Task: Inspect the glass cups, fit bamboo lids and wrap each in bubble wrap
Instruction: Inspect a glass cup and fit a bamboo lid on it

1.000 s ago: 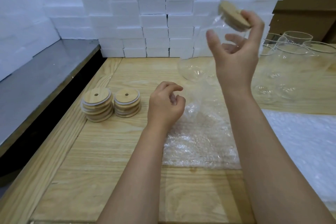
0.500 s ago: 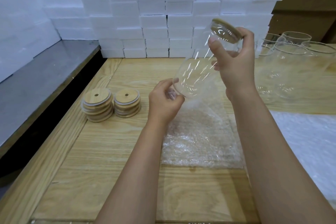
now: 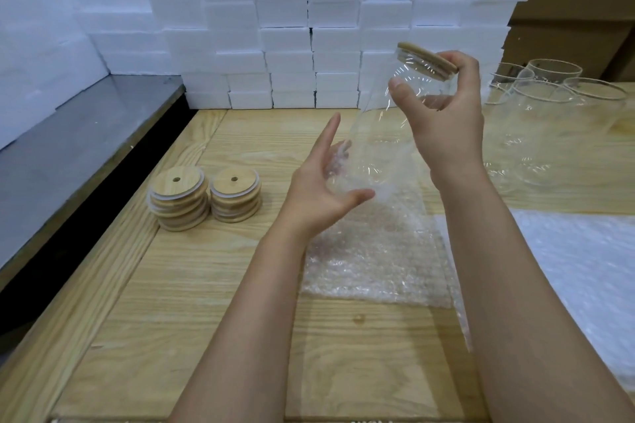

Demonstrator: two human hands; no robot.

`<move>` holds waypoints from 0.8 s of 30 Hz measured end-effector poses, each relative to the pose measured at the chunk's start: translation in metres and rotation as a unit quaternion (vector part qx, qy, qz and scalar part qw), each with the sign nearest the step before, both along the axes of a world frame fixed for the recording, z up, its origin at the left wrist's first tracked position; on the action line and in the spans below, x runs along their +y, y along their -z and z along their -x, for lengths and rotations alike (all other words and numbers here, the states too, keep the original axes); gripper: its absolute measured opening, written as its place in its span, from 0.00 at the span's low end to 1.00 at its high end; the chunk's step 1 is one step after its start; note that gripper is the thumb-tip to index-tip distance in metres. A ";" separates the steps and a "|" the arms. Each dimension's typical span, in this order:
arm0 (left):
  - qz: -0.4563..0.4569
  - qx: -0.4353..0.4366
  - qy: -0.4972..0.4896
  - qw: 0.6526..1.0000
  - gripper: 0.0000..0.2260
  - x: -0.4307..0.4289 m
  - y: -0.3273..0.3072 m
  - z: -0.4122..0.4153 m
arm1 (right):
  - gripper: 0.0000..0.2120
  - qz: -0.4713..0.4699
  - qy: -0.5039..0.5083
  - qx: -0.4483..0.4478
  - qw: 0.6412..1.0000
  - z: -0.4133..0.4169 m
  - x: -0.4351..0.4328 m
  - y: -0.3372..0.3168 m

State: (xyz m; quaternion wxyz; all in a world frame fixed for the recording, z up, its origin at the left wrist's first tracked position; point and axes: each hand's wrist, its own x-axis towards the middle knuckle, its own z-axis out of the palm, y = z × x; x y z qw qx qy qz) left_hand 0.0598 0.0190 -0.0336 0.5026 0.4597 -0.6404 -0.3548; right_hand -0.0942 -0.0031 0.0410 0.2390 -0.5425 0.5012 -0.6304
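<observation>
A clear glass cup [image 3: 381, 141] with a bamboo lid [image 3: 427, 59] on its mouth hangs tilted above the table, lid end up and to the right. My right hand [image 3: 443, 113] grips the cup near the lid, thumb on the near side and fingers round the far side. My left hand [image 3: 323, 182] is spread under the cup's base, fingers straight, thumb below the glass. A sheet of bubble wrap [image 3: 374, 257] lies flat on the wooden table [image 3: 192, 302] beneath both hands.
Two stacks of bamboo lids [image 3: 202, 197] stand left of my left hand. Several bare glass cups [image 3: 549, 113] stand at the far right. A pile of bubble wrap sheets [image 3: 584, 268] lies on the right. White foam blocks [image 3: 292, 27] wall the back; a grey shelf [image 3: 68, 148] runs along the left.
My right hand has lowered and tilted the lidded cup toward my left. My left hand has opened from a curled pose and now spreads under the cup's base.
</observation>
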 end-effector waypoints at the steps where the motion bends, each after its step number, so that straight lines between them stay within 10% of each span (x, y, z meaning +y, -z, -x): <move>1: 0.003 0.005 -0.002 1.000 0.50 0.000 0.000 0.000 | 0.23 -0.003 -0.002 0.009 1.000 -0.001 0.001 -0.001; 13: 0.008 0.142 -0.057 0.988 0.46 -0.002 -0.017 0.002 | 0.27 0.001 -0.024 0.094 0.995 -0.023 0.008 0.004; 20: 0.005 -0.036 0.042 0.998 0.56 -0.004 -0.007 -0.006 | 0.28 0.004 -0.014 0.072 0.997 -0.017 0.005 0.005; 24: 0.027 0.031 0.025 0.999 0.51 -0.003 -0.008 -0.003 | 0.27 0.010 -0.030 0.082 0.996 -0.018 0.005 0.007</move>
